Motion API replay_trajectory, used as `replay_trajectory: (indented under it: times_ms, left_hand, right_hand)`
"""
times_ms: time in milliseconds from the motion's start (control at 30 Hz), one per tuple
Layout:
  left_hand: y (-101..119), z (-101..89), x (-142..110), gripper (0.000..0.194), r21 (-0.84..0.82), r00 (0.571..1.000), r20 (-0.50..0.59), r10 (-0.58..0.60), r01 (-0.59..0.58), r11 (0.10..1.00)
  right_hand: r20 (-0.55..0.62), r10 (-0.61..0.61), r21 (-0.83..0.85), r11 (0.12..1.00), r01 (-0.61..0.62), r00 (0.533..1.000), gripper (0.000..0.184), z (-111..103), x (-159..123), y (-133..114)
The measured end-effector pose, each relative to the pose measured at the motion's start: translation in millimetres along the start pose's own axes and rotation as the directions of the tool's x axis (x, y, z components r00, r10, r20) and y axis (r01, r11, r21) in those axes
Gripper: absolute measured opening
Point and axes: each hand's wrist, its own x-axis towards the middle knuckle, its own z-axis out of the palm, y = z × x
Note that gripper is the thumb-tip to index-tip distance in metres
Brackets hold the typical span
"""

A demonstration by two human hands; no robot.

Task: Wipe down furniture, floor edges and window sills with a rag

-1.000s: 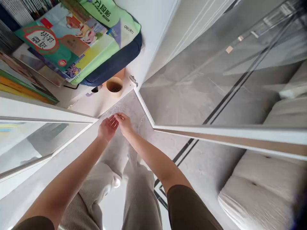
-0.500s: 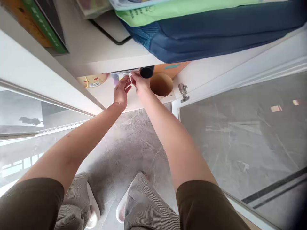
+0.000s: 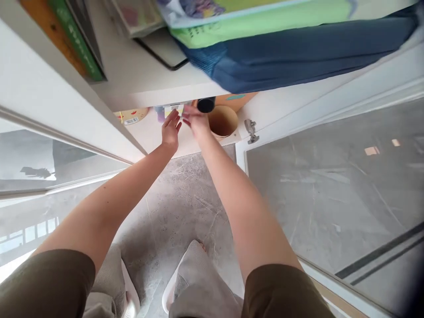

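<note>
Both my hands reach into the low shelf compartment of a white cabinet. My left hand is half curled with its fingers apart, beside a pale package with a yellow-and-white label. Whether its fingertips touch the package I cannot make out. Just to the right, my right hand has fingers smeared by motion, close to the left fingertips. Something thin and pale shows between the hands, too small to name. A black cylinder and a round brown open container are beside my right hand.
A dark blue bag and a light green packet lie on the shelf above, overhanging its edge. Books stand at upper left. A cream item with a barcode lies left. A metal hinge sticks out at right, by the open glass door.
The view has shifted slightly, so the shelf sits lower in the picture. My right hand's fingers have moved and blurred; the left hand stays beside the labelled package.
</note>
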Motion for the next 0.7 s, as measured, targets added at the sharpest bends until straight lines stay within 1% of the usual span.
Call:
replay_trajectory:
  times_ms: [33, 67, 100, 133, 167, 200, 233, 267, 300, 333, 367, 400, 467, 500, 533, 567, 600, 633, 667, 700]
  left_hand:
    - [-2, -1.5, -7, 0.048, 0.036, 1.000, 0.015, -0.026, 0.025, 0.999]
    - [-3, -3.7, -17, 0.045, 0.084, 0.998, 0.030, -0.054, 0.051, 0.995]
    - [-5, -6.2, -29, 0.044, 0.147, 0.995, 0.047, -0.087, 0.080, 0.986]
    - [-5, -9.0, -45, 0.042, 0.225, 0.990, 0.057, -0.130, 0.114, 0.968]
    - [-3, -11.6, -64, 0.041, 0.321, 0.982, 0.071, -0.177, 0.146, 0.936]
    - [0, -13.8, -85, 0.040, 0.433, 0.965, 0.087, -0.249, 0.188, 0.882]
    - [6, -15.2, -108, 0.039, 0.552, 0.934, 0.102, -0.344, 0.235, 0.800]
    - [15, -15.3, -132, 0.039, 0.683, 0.882, 0.128, -0.454, 0.253, 0.685]
    - [27, -14.0, -155, 0.039, 0.810, 0.805, 0.149, -0.574, 0.234, 0.538]
    - [42, -11.0, -178, 0.036, 0.860, 0.754, 0.156, -0.638, 0.214, 0.464]
    - [59, -5.9, -200, 0.032, 0.891, 0.717, 0.166, -0.677, 0.185, 0.415]
    - [79, 1.4, -220, 0.027, 0.917, 0.684, 0.183, -0.706, 0.140, 0.374]
    - [123, 23.2, -257, 0.020, 0.942, 0.630, 0.242, -0.738, 0.031, 0.335]
    - [147, 37.8, -275, 0.019, 0.944, 0.606, 0.273, -0.748, -0.021, 0.328]
    - [171, 55.0, -292, 0.019, 0.941, 0.579, 0.312, -0.753, -0.077, 0.330]
    - [196, 74.5, -309, 0.021, 0.927, 0.550, 0.366, -0.751, -0.147, 0.344]
    - [221, 96.0, -326, 0.024, 0.899, 0.516, 0.438, -0.736, -0.232, 0.372]
    - [247, 119.4, -344, 0.027, 0.848, 0.471, 0.528, -0.706, -0.329, 0.415]
    - [274, 144.2, -362, 0.030, 0.771, 0.411, 0.631, -0.658, -0.426, 0.473]
    - [301, 170.1, -380, 0.033, 0.668, 0.341, 0.735, -0.586, -0.512, 0.540]
  right_hand:
    - [-0.011, 0.047, 0.024, 0.999, -0.046, 0.999, 0.017, -4, -20, 0]
    - [-0.053, 0.077, 0.047, 0.996, -0.075, 0.996, 0.020, -7, -43, 0]
    - [-0.120, 0.115, 0.072, 0.992, -0.107, 0.986, 0.021, -11, -70, 1]
    - [-0.204, 0.167, 0.098, 0.984, -0.150, 0.965, 0.022, -14, -102, 2]
    - [-0.299, 0.243, 0.127, 0.969, -0.214, 0.923, 0.022, -18, -137, 2]
    - [-0.387, 0.333, 0.159, 0.943, -0.293, 0.860, 0.022, -21, -177, -1]
    - [-0.450, 0.407, 0.180, 0.913, -0.365, 0.795, 0.025, -26, -219, -7]
    - [-0.530, 0.467, 0.189, 0.879, -0.438, 0.708, 0.027, -31, -264, -18]
    - [-0.629, 0.511, 0.218, 0.840, -0.497, 0.586, 0.029, -37, -309, -33]
    - [-0.750, 0.522, 0.277, 0.806, -0.524, 0.406, 0.032, -44, -354, -53]
    - [-0.813, 0.508, 0.311, 0.793, -0.524, 0.285, 0.038, -53, -396, -78]
    - [-0.857, 0.477, 0.330, 0.798, -0.505, 0.193, 0.045, -64, -436, -108]
    - [-0.932, 0.363, 0.314, 0.839, -0.444, 0.027, 0.061, -87, -504, -176]
    - [-0.957, 0.287, 0.278, 0.869, -0.410, -0.042, 0.069, -98, -531, -213]
    - [-0.984, 0.149, 0.174, 0.911, -0.375, -0.095, 0.075, -108, -552, -250]
    - [-0.991, -0.030, 0.017, 0.940, -0.342, -0.132, 0.078, -116, -569, -288]
    - [-0.967, -0.201, -0.147, 0.941, -0.304, -0.155, 0.079, -122, -581, -326]
    - [-0.917, -0.360, -0.312, 0.915, -0.257, -0.171, 0.077, -125, -588, -364]
    - [-0.854, -0.488, -0.454, 0.868, -0.203, -0.180, 0.073, -126, -592, -401]
    - [-0.794, -0.578, -0.560, 0.816, -0.145, -0.187, 0.069, -125, -593, -438]
